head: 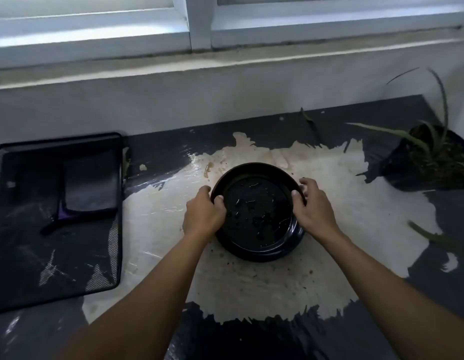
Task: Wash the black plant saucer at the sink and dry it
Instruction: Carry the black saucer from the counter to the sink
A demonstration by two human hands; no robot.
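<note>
Black round plastic plant saucer [257, 216], wet inside with dark specks, is mid-worktop over the pale worn patch of the dark grey worktop [277, 289]. The left hand [203, 213] grips its rim at 9 o'clock and the right hand [312, 206] at 3 o'clock, thumbs inside. A black mesh tray [70, 268] lies at 9 o'clock and a spiky potted plant [433, 157] at 2.

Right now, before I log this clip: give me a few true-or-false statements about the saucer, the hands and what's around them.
1. The left hand and right hand both grip the saucer by its rim. True.
2. The saucer is under a running tap. False: no tap or sink shows.
3. A plant stands right of the saucer. True.
4. The tray lies right of the saucer. False: it lies left.
5. The saucer is dry inside. False: it looks wet and dirty.
</note>
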